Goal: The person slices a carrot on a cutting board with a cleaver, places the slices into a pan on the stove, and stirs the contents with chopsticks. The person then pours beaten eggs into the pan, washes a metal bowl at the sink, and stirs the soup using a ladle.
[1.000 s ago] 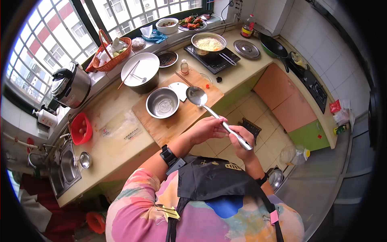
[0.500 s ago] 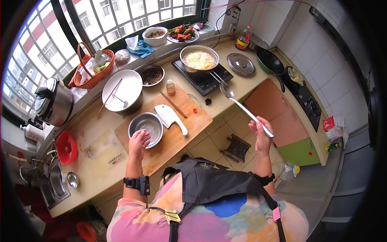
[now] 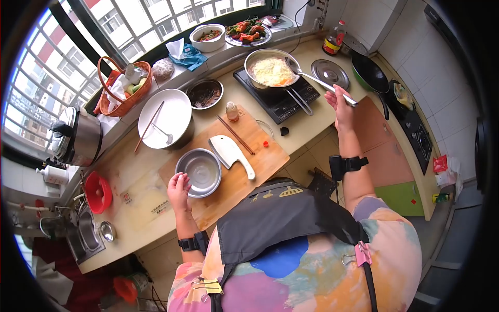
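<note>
My right hand (image 3: 340, 108) grips the handle of a long metal spoon (image 3: 325, 85). Its bowl end is at the right rim of a steel pot (image 3: 253, 79), which holds yellow-white food in broth. The pot sits on a black induction cooker (image 3: 270, 104). My left hand (image 3: 179, 192) hovers at the near-left rim of a metal bowl (image 3: 204, 173), fingers curled together and nothing visible in them; whether it touches the rim I cannot tell. Beside that bowl, a white cleaver (image 3: 231, 153) and brown chopsticks (image 3: 236, 135) lie on a wooden cutting board (image 3: 273, 151).
Behind the board stand a large white bowl (image 3: 176, 112), a bowl of dark food (image 3: 205, 94) and a small bottle (image 3: 232, 112). A pot lid (image 3: 331, 74) and a green-sided wok (image 3: 370, 73) are at the right. A red basin (image 3: 97, 191) sits by the sink (image 3: 86, 236).
My right hand has moved forward, carrying the spoon's bowl end from near the pot handle up to the pot's rim. My left hand stays by the metal bowl, its fingers more curled. The view has shifted.
</note>
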{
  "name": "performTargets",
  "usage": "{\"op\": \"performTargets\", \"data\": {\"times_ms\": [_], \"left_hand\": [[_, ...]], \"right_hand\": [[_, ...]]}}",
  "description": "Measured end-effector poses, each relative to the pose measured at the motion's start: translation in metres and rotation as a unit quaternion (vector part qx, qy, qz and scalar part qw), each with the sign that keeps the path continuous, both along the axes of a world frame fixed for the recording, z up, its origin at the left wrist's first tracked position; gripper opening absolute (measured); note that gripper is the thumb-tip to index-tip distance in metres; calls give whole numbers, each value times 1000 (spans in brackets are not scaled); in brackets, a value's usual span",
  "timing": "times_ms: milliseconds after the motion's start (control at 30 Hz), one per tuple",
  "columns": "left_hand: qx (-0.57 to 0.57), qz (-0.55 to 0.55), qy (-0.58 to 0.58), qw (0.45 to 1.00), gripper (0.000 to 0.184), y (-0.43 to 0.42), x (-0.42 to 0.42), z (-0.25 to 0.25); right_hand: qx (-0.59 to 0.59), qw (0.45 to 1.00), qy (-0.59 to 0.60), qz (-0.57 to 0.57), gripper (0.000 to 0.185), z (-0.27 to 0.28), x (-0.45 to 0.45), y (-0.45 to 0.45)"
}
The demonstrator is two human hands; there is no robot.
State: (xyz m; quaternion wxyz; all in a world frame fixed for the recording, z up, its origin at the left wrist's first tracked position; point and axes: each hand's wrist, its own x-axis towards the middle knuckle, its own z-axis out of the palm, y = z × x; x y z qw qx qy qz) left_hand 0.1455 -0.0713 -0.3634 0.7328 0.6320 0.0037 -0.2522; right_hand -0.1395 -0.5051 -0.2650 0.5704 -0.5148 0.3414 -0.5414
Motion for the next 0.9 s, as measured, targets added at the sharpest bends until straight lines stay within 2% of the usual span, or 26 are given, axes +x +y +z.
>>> {"op": "performTargets", "data": {"times_ms": [33, 167, 233, 367, 467, 567, 667, 900], "left_hand": [[-35, 47, 39, 998, 17, 12, -1, -6], [-39, 171, 79, 981, 19, 60, -12, -49], [37, 216, 105, 970, 22, 73, -28, -69], [64, 225, 138, 962, 25, 68, -51, -95], [74, 220, 166, 958, 24, 43, -57, -90], [38, 194, 162, 967, 23, 23, -56, -83], [23, 199, 130, 971, 24, 25, -48, -95], [17, 192, 134, 972, 17, 16, -51, -86]], "right_hand": [[-2, 1000, 4, 4, 28, -5, 9, -12], [20, 1000, 6, 13, 28, -27, 42, -56], [16, 1000, 5, 21, 28, -40, 53, -76], [13, 999, 30, 10, 30, -51, 63, -92], [20, 999, 35, 3, 30, -62, 62, -103], [28, 999, 38, 2, 30, -69, 57, -107], [24, 998, 52, 8, 29, -74, 51, -104], [-2, 997, 77, 24, 28, -90, 45, -106]]}}
